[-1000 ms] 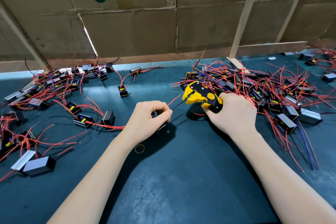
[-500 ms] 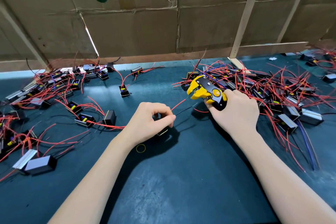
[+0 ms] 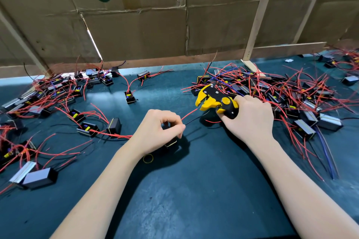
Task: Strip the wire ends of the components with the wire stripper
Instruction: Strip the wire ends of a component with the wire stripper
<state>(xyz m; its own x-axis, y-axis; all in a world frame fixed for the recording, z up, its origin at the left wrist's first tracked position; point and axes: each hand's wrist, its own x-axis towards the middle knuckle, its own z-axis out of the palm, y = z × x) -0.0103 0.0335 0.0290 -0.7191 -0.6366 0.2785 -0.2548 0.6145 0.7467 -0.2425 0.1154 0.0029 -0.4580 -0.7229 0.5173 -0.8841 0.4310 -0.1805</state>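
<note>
Since the earlier frame the wire stripper (image 3: 217,101) has been lifted off the black wire (image 3: 196,119) and drawn slightly up and right, its yellow jaws now parted above the red wire (image 3: 189,114). The tool's handles are gripped in the right hand (image 3: 250,120), right of centre. A small black component (image 3: 171,142) is pinched under the curled fingers of the left hand (image 3: 157,131) at centre, both leads pointing toward the tool. Whether these ends are already bared cannot be told. A tangled pile of components (image 3: 291,93) is seen at right, another pile (image 3: 52,93) at upper left; much work is judged to remain
</note>
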